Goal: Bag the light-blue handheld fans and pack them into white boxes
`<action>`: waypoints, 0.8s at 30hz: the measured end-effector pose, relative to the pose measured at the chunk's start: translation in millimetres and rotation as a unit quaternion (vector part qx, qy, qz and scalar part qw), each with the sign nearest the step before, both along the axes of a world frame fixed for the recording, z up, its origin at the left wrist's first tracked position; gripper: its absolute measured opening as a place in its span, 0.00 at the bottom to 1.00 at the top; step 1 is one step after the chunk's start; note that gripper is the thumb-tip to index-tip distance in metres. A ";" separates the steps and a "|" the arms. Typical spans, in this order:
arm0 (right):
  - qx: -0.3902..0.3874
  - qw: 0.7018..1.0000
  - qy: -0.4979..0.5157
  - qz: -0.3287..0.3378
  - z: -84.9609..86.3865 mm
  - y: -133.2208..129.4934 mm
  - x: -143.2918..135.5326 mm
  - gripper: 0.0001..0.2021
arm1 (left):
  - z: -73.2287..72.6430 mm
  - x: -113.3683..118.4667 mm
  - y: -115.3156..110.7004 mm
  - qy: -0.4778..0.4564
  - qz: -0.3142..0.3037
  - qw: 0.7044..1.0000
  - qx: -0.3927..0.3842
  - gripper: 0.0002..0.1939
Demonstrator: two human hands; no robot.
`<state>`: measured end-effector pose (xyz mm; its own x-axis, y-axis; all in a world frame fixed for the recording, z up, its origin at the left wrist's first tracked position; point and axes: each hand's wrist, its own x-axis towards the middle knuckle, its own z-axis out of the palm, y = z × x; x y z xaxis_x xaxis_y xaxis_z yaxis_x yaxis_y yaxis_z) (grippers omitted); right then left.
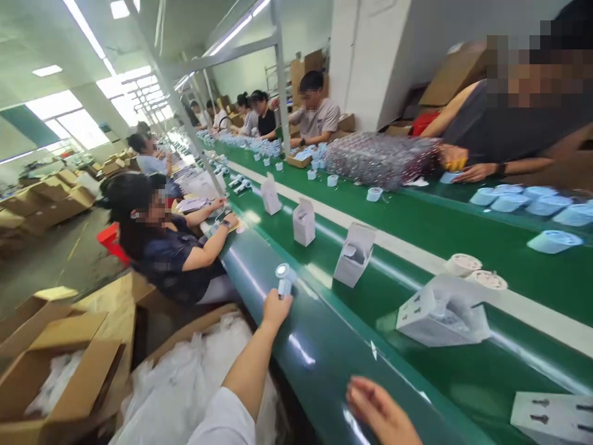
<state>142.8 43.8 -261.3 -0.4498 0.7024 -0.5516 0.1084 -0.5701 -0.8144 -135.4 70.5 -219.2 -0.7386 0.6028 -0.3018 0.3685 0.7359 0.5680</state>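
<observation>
My left hand reaches forward over the green near ledge and grips a small light-blue device with a round head. The exact kind of device does not show. Nearer to me, my right hand hovers above the same ledge, holding nothing, its fingers stretched out and slightly curled. On the green belt to its right stands an open white box with clear plastic inside. Farther up the belt are more open white boxes. Another white box with printed pictures lies at the lower right.
A carton of clear plastic bags stands below the ledge, beside open cardboard boxes. A co-worker sits at the left. Across the belt, another person handles light-blue cups near a bubble-wrapped bundle. Two white round parts lie midway.
</observation>
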 end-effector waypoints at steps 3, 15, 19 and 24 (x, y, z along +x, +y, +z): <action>-0.107 0.988 0.078 -0.084 20.7 -0.7 -28.7 0.23 | -3.7 69.5 -67.2 -0.024 0.004 0.999 0.023 0.11; -0.272 0.957 0.054 0.089 -1.4 -132.9 -30.5 0.24 | -41.5 112.8 -338.8 -0.088 0.091 0.990 -0.059 0.14; -0.345 0.934 0.037 0.083 -6.3 -148.5 -25.5 0.20 | -69.2 68.8 -392.2 -0.068 0.150 0.980 -0.111 0.09; -0.452 0.890 0.032 0.058 -0.7 -171.0 -31.0 0.17 | -104.6 58.9 -399.5 -0.126 0.130 0.975 -0.125 0.19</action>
